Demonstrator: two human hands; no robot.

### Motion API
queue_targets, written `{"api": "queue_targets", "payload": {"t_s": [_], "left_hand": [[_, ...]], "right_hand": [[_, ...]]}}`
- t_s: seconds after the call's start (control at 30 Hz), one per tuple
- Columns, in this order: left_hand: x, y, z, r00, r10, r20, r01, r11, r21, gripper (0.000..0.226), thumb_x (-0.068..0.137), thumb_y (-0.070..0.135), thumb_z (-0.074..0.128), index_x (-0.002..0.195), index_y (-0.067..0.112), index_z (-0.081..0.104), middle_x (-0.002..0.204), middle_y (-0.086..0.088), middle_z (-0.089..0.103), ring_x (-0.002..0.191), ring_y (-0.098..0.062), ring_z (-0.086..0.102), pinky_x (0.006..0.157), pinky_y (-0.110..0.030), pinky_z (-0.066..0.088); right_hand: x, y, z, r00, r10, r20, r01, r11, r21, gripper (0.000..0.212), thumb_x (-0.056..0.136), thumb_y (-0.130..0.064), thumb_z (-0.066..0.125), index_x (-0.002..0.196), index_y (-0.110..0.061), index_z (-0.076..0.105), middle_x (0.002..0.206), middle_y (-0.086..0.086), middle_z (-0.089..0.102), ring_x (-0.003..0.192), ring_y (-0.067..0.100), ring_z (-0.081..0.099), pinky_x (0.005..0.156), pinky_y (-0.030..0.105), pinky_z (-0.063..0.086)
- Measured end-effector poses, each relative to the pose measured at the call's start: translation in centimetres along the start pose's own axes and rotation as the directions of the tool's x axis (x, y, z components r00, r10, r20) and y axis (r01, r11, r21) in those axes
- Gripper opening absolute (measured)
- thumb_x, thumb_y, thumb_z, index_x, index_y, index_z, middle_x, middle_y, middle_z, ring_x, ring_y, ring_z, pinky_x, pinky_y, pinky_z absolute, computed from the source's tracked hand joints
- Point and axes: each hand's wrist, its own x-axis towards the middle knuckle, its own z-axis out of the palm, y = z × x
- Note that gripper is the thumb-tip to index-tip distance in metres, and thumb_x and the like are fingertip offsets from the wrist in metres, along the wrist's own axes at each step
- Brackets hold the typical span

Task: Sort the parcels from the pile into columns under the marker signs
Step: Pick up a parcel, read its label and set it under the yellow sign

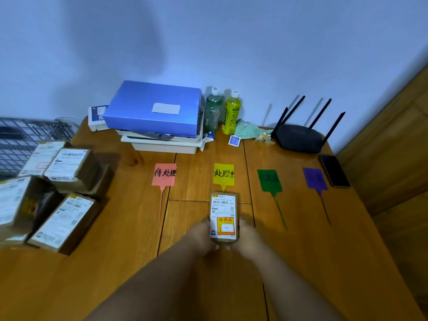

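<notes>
Parcel: small brown cardboard box with white label and red fragile sticker (223, 217) | below yellow marker sign (223, 173) on wooden worktop (115, 262) | left hand (203, 232), right hand (249, 235): fingers clasp near-end sides | judged light, rigid, fragile; grip the sides.

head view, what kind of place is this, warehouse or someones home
Probably a home room, not a warehouse: a wooden table against a plain wall, with a wifi router, drink bottles and a phone beside the parcels.
</notes>
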Motion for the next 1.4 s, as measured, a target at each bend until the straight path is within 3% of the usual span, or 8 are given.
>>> {"api": "queue_targets", "payload": {"t_s": [0.1, 0.17, 0.4, 0.57, 0.8, 0.97, 1.13, 1.4], "left_hand": [[-0.7, 0.4, -1.1, 1.0, -0.015, 0.014, 0.014, 0.998, 0.064, 0.096, 0.079, 0.01, 0.075, 0.153, 0.015, 0.014, 0.143, -0.005, 0.048, 0.131, -0.024, 0.046, 0.101, -0.032, 0.043], [-1.7, 0.7, -2.6, 0.999, -0.028, -0.017, 0.029, 0.995, 0.094, 0.103, 0.082, 0.011, 0.073, 0.154, 0.013, 0.0, 0.15, -0.011, 0.039, 0.135, -0.028, 0.041, 0.099, -0.03, 0.042], [-7.7, 2.6, -11.2, 0.936, 0.152, -0.317, -0.126, 0.987, 0.101, 0.098, 0.079, 0.025, 0.077, 0.154, 0.022, 0.014, 0.155, -0.007, 0.032, 0.14, -0.029, 0.034, 0.109, -0.039, 0.037], [-13.9, 1.6, -16.7, 0.859, 0.217, -0.463, -0.193, 0.976, 0.099, 0.092, 0.08, 0.023, 0.076, 0.153, 0.024, 0.019, 0.152, -0.005, 0.038, 0.136, -0.025, 0.04, 0.103, -0.036, 0.043], [-20.8, -6.4, -24.8, 0.791, 0.14, -0.596, -0.106, 0.99, 0.092, 0.095, 0.075, 0.027, 0.08, 0.152, 0.024, 0.025, 0.153, -0.004, 0.038, 0.136, -0.025, 0.042, 0.105, -0.036, 0.042], [-23.7, -15.0, -29.5, 0.762, 0.119, -0.637, -0.016, 0.986, 0.166, 0.086, 0.062, 0.028, 0.087, 0.137, 0.026, 0.045, 0.134, 0.006, 0.056, 0.115, -0.014, 0.053, 0.094, -0.032, 0.045], [-24.2, -22.4, -32.0, 0.794, -0.117, -0.597, 0.347, 0.893, 0.286, 0.126, 0.064, 0.053, 0.082, 0.155, 0.017, 0.002, 0.163, 0.001, 0.005, 0.149, -0.028, 0.0, 0.118, -0.058, 0.007], [-22.7, -29.5, -34.0, 0.839, -0.231, -0.493, 0.472, 0.761, 0.446, 0.132, 0.063, 0.067, 0.073, 0.153, 0.018, -0.009, 0.162, -0.004, -0.009, 0.147, -0.032, -0.014, 0.11, -0.065, -0.009]], "right_hand": [[-1.0, -0.4, -1.1, 0.998, 0.064, -0.002, -0.064, 0.997, -0.05, 0.11, 0.075, -0.017, 0.082, 0.156, -0.019, 0.008, 0.144, 0.004, 0.048, 0.131, 0.023, 0.047, 0.098, 0.032, 0.045], [-1.8, -1.2, -2.2, 0.997, 0.073, -0.027, -0.075, 0.994, -0.082, 0.12, 0.073, -0.024, 0.084, 0.156, -0.021, -0.002, 0.156, 0.007, 0.031, 0.141, 0.028, 0.034, 0.107, 0.04, 0.038], [-6.1, -7.2, -6.1, 0.96, -0.186, -0.208, 0.151, 0.973, -0.174, 0.122, 0.066, -0.04, 0.086, 0.156, -0.026, 0.006, 0.158, 0.001, 0.029, 0.141, 0.024, 0.034, 0.107, 0.039, 0.038], [-10.0, -13.4, -5.9, 0.927, -0.324, -0.19, 0.281, 0.934, -0.22, 0.117, 0.072, -0.049, 0.079, 0.156, -0.025, 0.002, 0.159, 0.007, 0.024, 0.144, 0.026, 0.029, 0.11, 0.038, 0.034], [-13.2, -22.3, -0.5, 0.878, -0.46, -0.132, 0.418, 0.872, -0.257, 0.112, 0.072, -0.054, 0.077, 0.156, -0.027, 0.007, 0.16, 0.005, 0.024, 0.143, 0.026, 0.031, 0.113, 0.039, 0.033], [-13.9, -28.1, 5.5, 0.851, -0.525, -0.034, 0.48, 0.802, -0.356, 0.109, 0.076, -0.051, 0.075, 0.155, -0.027, 0.005, 0.162, 0.002, 0.017, 0.147, 0.025, 0.022, 0.117, 0.043, 0.028], [-13.0, -32.1, 11.9, 0.834, -0.536, 0.131, 0.527, 0.703, -0.477, 0.112, 0.078, -0.048, 0.073, 0.155, -0.019, -0.003, 0.163, 0.001, 0.0, 0.15, 0.022, -0.002, 0.121, 0.042, 0.009], [-9.2, -36.4, 19.7, 0.793, -0.519, 0.32, 0.588, 0.511, -0.627, 0.116, 0.08, -0.059, 0.066, 0.154, -0.011, -0.009, 0.163, 0.006, -0.011, 0.149, 0.025, -0.014, 0.12, 0.041, -0.002]]}}
